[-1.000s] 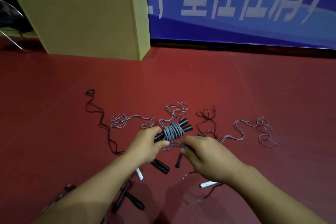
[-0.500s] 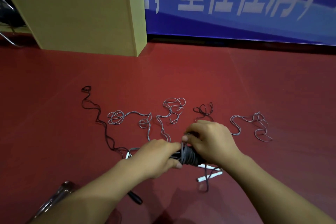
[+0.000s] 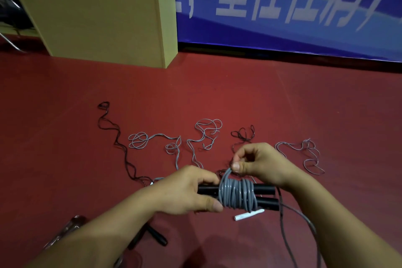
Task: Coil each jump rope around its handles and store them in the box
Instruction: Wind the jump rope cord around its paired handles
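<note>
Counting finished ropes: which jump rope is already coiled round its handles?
Only the grey rope held in both hands, wound around two black handles; the other ropes lie loose on the floor.

Red floor (image 3: 282, 98), tan box (image 3: 97, 17) standing at its far left against the blue banner, loose grey and dark jump ropes (image 3: 204, 137) strewn nearer than the box, white handle (image 3: 249, 215) and black handles (image 3: 156, 237) nearer still
</note>
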### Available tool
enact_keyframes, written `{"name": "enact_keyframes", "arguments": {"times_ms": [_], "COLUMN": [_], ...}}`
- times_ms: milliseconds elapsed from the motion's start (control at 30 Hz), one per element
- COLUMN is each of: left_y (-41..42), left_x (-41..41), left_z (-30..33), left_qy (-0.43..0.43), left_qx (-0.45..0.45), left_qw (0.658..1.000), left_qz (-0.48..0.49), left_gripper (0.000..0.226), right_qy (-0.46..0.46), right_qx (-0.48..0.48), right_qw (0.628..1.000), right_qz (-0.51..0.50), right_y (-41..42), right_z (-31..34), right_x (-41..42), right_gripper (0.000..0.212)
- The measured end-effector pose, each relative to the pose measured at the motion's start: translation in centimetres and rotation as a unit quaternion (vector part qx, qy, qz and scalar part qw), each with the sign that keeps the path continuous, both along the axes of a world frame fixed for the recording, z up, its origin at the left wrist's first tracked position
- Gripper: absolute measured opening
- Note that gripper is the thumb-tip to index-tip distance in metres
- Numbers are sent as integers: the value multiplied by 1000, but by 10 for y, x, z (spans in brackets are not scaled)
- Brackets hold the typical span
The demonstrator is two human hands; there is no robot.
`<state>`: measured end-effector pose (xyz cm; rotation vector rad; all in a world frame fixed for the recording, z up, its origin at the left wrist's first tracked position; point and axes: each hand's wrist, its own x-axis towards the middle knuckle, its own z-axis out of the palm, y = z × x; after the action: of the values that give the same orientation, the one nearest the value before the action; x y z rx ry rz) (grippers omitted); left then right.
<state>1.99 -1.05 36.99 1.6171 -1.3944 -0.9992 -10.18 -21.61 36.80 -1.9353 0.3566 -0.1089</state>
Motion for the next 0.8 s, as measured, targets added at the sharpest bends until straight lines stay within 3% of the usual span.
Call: {"name": "enact_keyframes", "arguments": {"times_ms": [67, 133, 200, 267, 333, 400, 500, 633, 733, 800], "left_y": [1, 2, 1, -2, -5, -7, -8, -8, -6, -5], "left_x": [3, 5, 7, 7, 9, 10, 12, 17, 22, 24], "left_z": [0, -1, -3, -5, -6, -9, -11, -13, -13, -12], "left_qy": [38, 80, 125, 146, 153, 148, 131, 80, 58, 50], "left_qx": [-27, -54, -73, -102, -125, -139, -138, -133, -129, -130], "left_qw": [999, 995, 988, 980, 971, 964, 963, 957, 948, 939], "left_qz": [10, 34, 61, 91, 135, 170, 193, 247, 286, 316], "left_gripper": [17, 33, 45, 51, 64, 57, 31, 44, 33, 40], "right_qy": [-1, 3, -22, -26, -5, 25, 45, 71, 81, 80], "right_qx": [11, 44, 16, -30, -33, -37, -47, -78, -133, -160], "right_qw": [1000, 999, 1000, 999, 999, 999, 997, 994, 986, 983], "right_qz": [7, 3, 7, 10, -4, -1, 29, 36, 51, 49], "right_y": [-1, -1, -1, 4, 11, 20, 32, 47, 55, 57], "right_z": [0, 1, 0, -1, -6, -10, -12, -11, -12, -14], "right_x": [1, 2, 1, 2, 5, 9, 11, 12, 12, 12], "right_gripper": [22, 6, 23, 9, 20, 35, 40, 40, 38, 36]}}
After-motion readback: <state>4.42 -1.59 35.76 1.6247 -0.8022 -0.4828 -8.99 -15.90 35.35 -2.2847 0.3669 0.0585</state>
